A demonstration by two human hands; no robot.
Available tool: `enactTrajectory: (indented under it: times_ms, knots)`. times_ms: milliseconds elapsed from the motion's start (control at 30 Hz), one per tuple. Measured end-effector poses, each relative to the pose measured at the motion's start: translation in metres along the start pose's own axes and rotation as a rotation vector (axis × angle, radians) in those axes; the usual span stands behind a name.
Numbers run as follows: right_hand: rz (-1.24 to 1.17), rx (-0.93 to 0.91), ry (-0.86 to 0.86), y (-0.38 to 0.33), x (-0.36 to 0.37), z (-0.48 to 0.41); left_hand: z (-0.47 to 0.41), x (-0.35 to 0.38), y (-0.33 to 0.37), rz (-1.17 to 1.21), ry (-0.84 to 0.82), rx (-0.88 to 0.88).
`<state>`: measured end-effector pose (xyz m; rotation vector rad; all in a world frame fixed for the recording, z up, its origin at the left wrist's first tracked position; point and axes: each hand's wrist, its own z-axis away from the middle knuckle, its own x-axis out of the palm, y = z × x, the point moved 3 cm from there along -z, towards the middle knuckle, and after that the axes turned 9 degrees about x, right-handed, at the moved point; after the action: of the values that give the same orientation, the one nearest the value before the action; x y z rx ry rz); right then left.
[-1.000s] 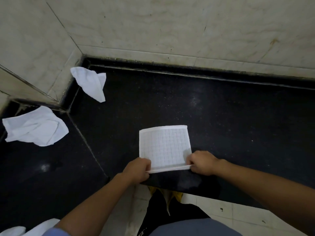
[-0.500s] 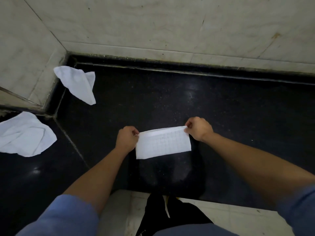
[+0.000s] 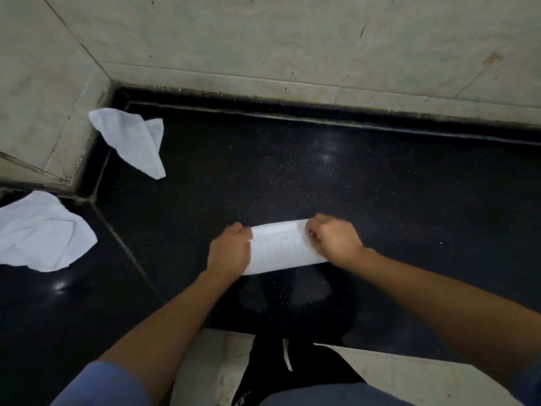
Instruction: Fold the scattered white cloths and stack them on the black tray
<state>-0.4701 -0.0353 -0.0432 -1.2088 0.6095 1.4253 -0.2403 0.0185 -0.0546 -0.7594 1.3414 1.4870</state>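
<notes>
A folded white cloth (image 3: 281,247) with a faint grid pattern lies near the front middle of the black surface (image 3: 380,186). The left hand (image 3: 229,249) pinches its left end and the right hand (image 3: 333,240) pinches its right end, fingers curled; it seems to rest on the surface, though motion blur makes that uncertain. A crumpled white cloth (image 3: 131,139) sits in the far-left corner by the wall (image 3: 292,39), and a second crumpled cloth (image 3: 44,232) lies at the left edge, well apart from the hands
</notes>
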Motion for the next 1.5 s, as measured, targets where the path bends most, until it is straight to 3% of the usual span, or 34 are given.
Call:
enactTrajectory:
  times_ms: [133,233,400,533,700,800,900,1000,1267,1500]
  knots:
    - [0.068,-0.079,-0.219,-0.013,0.033,0.029,0.044,0.026,0.015,-0.015,-0.169,0.083]
    - [0.053,0.02,-0.154,0.022,0.034,0.041,0.062,0.032,0.0,0.061,-0.113,0.009]
    - [0.13,0.16,-0.112,0.054,0.02,0.048,0.057,0.025,-0.002,0.078,-0.087,0.071]
    - [-0.056,0.35,-0.051,0.034,0.007,0.028,0.046,0.017,-0.002,-0.034,0.026,0.151]
    - [-0.177,0.637,-0.085,0.009,0.017,0.01,0.035,0.016,-0.009,-0.197,-0.185,0.15]
    - [-0.388,0.818,-0.151,0.012,0.019,0.004,0.034,0.016,-0.01,-0.215,-0.209,0.145]
    - [-0.671,0.88,-0.19,0.015,0.017,0.002,0.033,0.014,-0.009,-0.21,-0.207,0.153]
    - [-0.847,0.819,-0.213,0.007,0.007,0.004,0.035,0.013,-0.012,-0.121,-0.156,0.147]
    - [-0.601,0.435,-0.191,-0.067,-0.009,-0.006,0.062,-0.008,-0.051,0.043,0.004,-0.008]
    - [-0.486,0.411,-0.302,-0.133,0.045,-0.018,0.089,-0.014,-0.076,0.099,0.012,-0.122]
